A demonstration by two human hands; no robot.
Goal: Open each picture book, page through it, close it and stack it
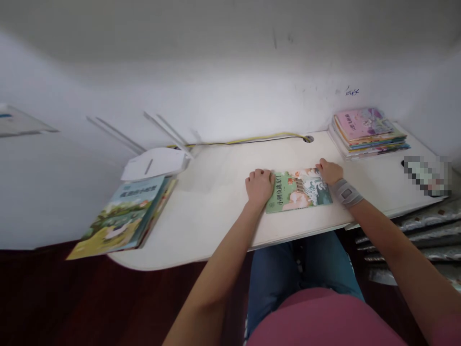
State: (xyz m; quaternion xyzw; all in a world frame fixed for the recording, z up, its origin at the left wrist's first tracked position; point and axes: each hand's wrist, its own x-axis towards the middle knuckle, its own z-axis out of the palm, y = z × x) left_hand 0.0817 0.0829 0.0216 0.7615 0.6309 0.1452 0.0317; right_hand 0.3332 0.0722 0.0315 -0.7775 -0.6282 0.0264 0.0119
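Note:
A thin green picture book with a Chinese title lies flat on the white desk, its cover showing waves and figures. My left hand is curled against the book's left edge, fingers over it. My right hand sits at the book's upper right corner, fingers on the cover. A grey support band wraps my right wrist. The book's cover is partly hidden under both hands.
A stack of picture books stands at the desk's back right, and another stack overhangs its left edge. A white router with antennas sits back left. A yellow cable runs along the wall. A blurred object lies at far right.

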